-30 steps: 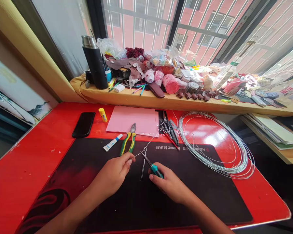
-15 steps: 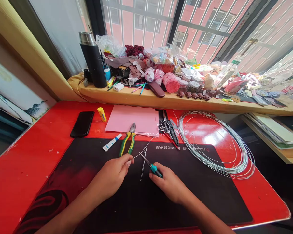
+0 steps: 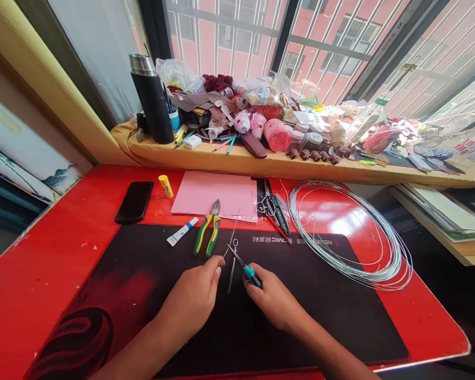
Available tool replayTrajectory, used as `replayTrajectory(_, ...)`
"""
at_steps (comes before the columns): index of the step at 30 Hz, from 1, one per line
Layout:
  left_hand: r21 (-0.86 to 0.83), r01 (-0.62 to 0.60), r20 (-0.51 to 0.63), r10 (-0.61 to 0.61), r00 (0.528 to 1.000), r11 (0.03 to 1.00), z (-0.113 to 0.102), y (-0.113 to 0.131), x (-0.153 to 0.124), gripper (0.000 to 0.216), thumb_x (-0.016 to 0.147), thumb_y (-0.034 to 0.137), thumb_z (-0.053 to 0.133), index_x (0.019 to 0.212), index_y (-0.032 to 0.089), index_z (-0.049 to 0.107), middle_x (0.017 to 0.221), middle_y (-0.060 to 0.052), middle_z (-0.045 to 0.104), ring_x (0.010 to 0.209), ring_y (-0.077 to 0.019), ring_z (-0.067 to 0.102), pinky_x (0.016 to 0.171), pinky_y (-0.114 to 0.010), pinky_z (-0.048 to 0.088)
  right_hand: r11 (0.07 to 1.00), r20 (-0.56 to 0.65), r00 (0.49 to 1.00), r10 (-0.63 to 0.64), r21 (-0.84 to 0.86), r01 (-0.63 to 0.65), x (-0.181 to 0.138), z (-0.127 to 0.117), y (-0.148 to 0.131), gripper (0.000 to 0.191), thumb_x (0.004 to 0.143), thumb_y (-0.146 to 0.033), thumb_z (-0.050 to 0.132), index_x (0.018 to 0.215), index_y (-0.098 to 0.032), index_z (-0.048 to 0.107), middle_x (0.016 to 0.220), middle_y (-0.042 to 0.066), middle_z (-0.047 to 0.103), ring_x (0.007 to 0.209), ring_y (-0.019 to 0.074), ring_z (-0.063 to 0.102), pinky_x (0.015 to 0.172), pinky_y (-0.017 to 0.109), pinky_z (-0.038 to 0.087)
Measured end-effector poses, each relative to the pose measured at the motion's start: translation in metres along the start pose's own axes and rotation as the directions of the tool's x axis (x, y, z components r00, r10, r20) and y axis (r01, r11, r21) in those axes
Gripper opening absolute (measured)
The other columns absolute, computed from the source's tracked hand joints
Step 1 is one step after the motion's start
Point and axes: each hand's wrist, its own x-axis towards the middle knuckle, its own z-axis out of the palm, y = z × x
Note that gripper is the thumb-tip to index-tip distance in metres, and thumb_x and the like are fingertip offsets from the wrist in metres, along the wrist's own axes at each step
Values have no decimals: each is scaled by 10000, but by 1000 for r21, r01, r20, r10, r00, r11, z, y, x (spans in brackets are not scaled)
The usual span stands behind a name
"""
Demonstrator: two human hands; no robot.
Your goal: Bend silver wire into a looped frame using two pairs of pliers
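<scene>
Wire (image 3: 231, 232), unbent, pinched in left hand (image 3: 193, 295); right hand (image 3: 275, 301) grip clamps pliers (image 3: 243, 266); 1 looped piece (image 3: 234, 244) lies finished.

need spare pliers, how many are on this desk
2: yellow-green-handled steel pliers lying on the black mat; teal-handled thin-nosed pliers in the right hand. Clutter may hide more.

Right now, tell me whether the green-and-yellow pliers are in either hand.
No, the green-and-yellow pliers lie on the black mat; the left hand pinches a wire, the right hand grips a teal-handled tool.
</scene>
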Motion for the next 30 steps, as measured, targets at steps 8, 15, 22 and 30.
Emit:
replayTrajectory(8, -294, -24, 71, 47, 996, 956, -19, -21, 15, 380, 986, 453, 368, 1042, 213, 658, 608, 52, 384, 572, -162, 388, 581, -281, 280, 952, 155, 987, 51, 292, -95, -6, -5, 6, 127, 935, -326, 570, 1000, -217, 563, 714, -53, 447, 592, 120, 422, 548, 233, 329)
replayTrajectory(15, -646, 113, 240, 60, 969, 755, -22, -30, 19, 451, 895, 585, 528, 1016, 158, 607, 616, 92, 326, 529, -100, 210, 509, -253, 179, 934, 157, 987, 41, 344, -94, -13, -10, 10, 172, 963, -363, 565, 1059, -221, 550, 720, -48, 451, 617, 127, 435, 532, 226, 336)
replayTrajectory(22, -667, 98, 253, 101, 962, 739, -20, -28, 17, 468, 898, 597, 556, 1010, 149, 633, 622, 98, 273, 530, -95, 191, 491, -253, 158, 959, 124, 992, 24, 279, -58, -12, -10, 13, 142, 976, -349, 578, 1051, -229, 565, 735, -48, 474, 637, 127, 442, 587, 241, 339)
replayTrajectory(30, -596, 35, 185, 94, 978, 803, -22, -33, 18, 422, 948, 545, 493, 1017, 162, 657, 618, 85, 296, 539, -111, 229, 500, -258, 182, 948, 156, 987, 22, 310, -70, -10, -13, 11, 174, 977, -387, 590, 1045, -230, 562, 708, -59, 441, 601, 119, 404, 570, 240, 327)
